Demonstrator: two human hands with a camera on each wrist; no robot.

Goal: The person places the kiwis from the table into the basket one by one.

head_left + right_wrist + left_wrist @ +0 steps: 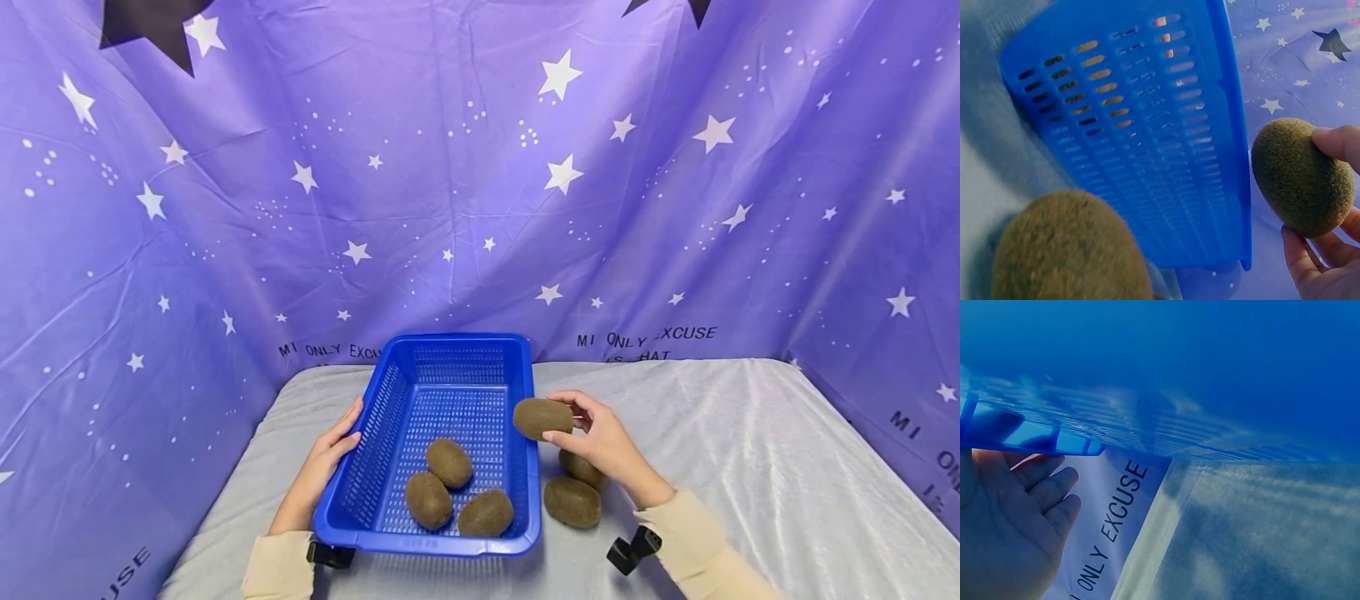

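Note:
My right hand (600,429) pinches a brown, fuzzy kiwi (542,419) between thumb and fingers, at the right rim of a blue plastic basket (425,543). In the right wrist view this kiwi (1300,178) appears beside the basket's outer wall. My left hand (326,462) holds the basket's left rim; the left wrist view shows several of its fingers loosely bent below that rim. Inside the basket, toward its near end, lie three kiwis, one of them this kiwi (486,512). Below the right hand, two more rest on the cloth: a near kiwi (572,502) and a partly hidden kiwi (581,471).
Pale grey cloth (712,433) covers the table. Purple star-printed fabric (450,167) hangs behind it and along both sides. The basket's far end reaches close to the back fabric. Black wrist mounts, such as the right mount (633,550), sit beneath both wrists.

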